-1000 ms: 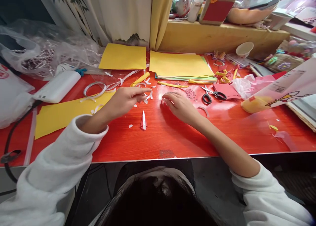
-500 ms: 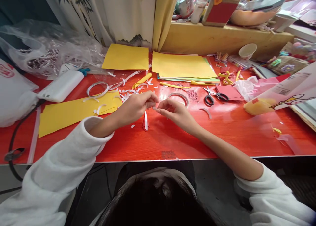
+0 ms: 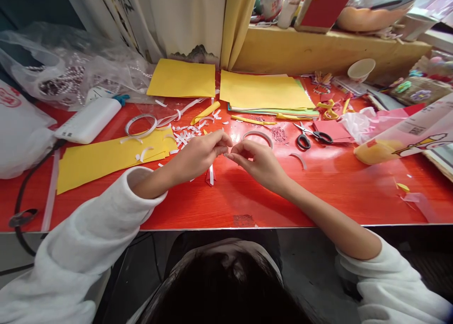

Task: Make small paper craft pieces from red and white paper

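Note:
My left hand [image 3: 200, 153] and my right hand [image 3: 256, 160] meet fingertip to fingertip just above the red table [image 3: 318, 192]. Both are closed in a pinch on something small between them that I cannot make out. Right under the fingertips a folded red and white paper piece [image 3: 211, 175] lies on the table. A roll of tape [image 3: 256, 136] lies just behind my right hand. White paper scraps [image 3: 184, 136] are scattered behind my left hand, beside a long yellow sheet [image 3: 106, 156].
Black-handled scissors [image 3: 312, 135] lie right of the tape roll. Yellow paper stacks [image 3: 264, 92] sit at the back, a second tape ring [image 3: 140, 124] and a white box [image 3: 89, 120] at the left. Plastic bags [image 3: 63, 74], a paper cup [image 3: 361, 70] and craft clutter ring the table.
Both hands drew back from the scraps and the tape roll and came together over the folded red piece, closing into pinches. The tape roll, earlier under my right hand, now lies uncovered.

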`<state>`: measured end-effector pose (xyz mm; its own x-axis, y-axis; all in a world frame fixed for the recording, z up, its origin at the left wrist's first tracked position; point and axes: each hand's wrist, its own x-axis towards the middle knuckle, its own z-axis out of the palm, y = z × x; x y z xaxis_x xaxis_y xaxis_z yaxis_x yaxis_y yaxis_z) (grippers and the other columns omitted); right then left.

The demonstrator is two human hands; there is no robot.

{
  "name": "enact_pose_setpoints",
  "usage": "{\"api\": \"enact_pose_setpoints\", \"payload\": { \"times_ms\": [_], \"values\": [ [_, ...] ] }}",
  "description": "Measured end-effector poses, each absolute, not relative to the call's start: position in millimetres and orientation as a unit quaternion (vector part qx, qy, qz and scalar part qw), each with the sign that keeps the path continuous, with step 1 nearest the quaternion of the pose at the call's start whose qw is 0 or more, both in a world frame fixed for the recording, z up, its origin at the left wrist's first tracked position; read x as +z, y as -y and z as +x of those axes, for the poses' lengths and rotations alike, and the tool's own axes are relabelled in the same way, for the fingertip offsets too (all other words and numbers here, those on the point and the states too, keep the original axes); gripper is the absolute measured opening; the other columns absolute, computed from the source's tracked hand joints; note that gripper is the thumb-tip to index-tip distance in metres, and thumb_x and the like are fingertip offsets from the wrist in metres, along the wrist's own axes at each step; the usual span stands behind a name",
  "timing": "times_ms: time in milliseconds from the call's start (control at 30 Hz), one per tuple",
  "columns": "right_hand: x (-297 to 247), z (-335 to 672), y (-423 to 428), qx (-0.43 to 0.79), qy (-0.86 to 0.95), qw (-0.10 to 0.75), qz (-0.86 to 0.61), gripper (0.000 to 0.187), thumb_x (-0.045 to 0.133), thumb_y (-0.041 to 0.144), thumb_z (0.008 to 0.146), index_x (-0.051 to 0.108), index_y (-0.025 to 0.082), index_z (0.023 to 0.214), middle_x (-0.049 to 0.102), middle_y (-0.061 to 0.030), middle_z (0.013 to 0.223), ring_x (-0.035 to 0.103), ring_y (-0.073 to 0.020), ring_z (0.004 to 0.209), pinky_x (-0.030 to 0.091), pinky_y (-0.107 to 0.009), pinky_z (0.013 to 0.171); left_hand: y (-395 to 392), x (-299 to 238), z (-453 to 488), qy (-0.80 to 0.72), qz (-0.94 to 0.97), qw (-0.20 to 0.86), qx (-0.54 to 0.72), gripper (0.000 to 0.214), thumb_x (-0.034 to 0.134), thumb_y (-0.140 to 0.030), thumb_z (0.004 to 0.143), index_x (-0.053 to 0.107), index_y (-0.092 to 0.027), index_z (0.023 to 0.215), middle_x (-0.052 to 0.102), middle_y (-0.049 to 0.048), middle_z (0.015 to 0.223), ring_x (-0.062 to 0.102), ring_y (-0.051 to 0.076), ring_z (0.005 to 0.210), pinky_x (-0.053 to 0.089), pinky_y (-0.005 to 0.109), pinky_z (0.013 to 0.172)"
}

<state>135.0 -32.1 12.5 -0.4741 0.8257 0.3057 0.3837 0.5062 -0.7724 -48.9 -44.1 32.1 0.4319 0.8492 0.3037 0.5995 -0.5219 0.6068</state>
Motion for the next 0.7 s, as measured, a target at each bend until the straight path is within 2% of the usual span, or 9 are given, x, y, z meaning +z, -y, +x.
{"api": "enact_pose_setpoints", "payload": {
  "times_ms": [100,233,367,467,600,700],
  "values": [
    [11,135,31,0.311,0.807,0.328,-0.381,0.021,0.055,0.03,0.087,0.049,0.017,0.072,0.049,0.0001,0.068,0.041,-0.0106,0.061,0.035,-0.026,0.059,44,30,-47,-0.462,0.808,0.218,0.293,0.014,0.045,-0.02,0.09,0.056,-0.018,0.097,0.068,0.0021,0.091,0.063,0.013,0.083,0.046,0.025,0.075],
    [7,136,29,0.358,0.793,0.313,-0.38,0.02,0.052,0.029,0.089,0.047,0.017,0.073,0.048,0.001,0.068,0.039,-0.01,0.061,0.033,-0.025,0.057,44,26,-44,-0.476,0.807,0.197,0.288,0.018,0.045,-0.017,0.09,0.056,-0.016,0.104,0.068,0.0056,0.099,0.063,0.016,0.092,0.047,0.028,0.081],
    [1,139,24,0.414,0.762,0.32,-0.381,0.026,0.054,0.039,0.088,0.049,0.017,0.076,0.047,0.0016,0.067,0.038,-0.0091,0.06,0.032,-0.024,0.055,41,25,-48,-0.452,0.84,0.13,0.271,0.024,0.044,-0.019,0.091,0.054,-0.016,0.112,0.065,0.0079,0.108,0.059,0.017,0.101,0.045,0.032,0.09],
    [0,141,21,0.466,0.735,0.315,-0.379,0.033,0.058,0.048,0.083,0.052,0.016,0.077,0.048,0.0016,0.067,0.041,-0.0088,0.059,0.032,-0.023,0.053,35,29,-62,-0.433,0.862,0.117,0.238,0.03,0.048,-0.024,0.091,0.052,-0.017,0.119,0.057,0.0099,0.122,0.049,0.02,0.116,0.039,0.037,0.1],
    [4,141,19,0.536,0.696,0.304,-0.369,0.038,0.062,0.052,0.078,0.053,0.015,0.076,0.049,0.0017,0.066,0.044,-0.0087,0.057,0.037,-0.024,0.054,28,33,-83,-0.369,0.902,0.202,0.092,0.027,0.059,-0.042,0.082,0.062,-0.027,0.104,0.055,0.0036,0.117,0.045,0.022,0.113,0.037,0.036,0.1],
    [11,141,20,0.56,0.684,0.305,-0.355,0.038,0.065,0.051,0.076,0.054,0.015,0.074,0.05,0.0013,0.067,0.046,-0.0086,0.057,0.039,-0.024,0.055,27,29,-88,-0.358,0.901,0.242,0.047,0.024,0.062,-0.045,0.079,0.064,-0.025,0.092,0.054,0.0033,0.111,0.045,0.021,0.107,0.039,0.032,0.093]
  ]
}}
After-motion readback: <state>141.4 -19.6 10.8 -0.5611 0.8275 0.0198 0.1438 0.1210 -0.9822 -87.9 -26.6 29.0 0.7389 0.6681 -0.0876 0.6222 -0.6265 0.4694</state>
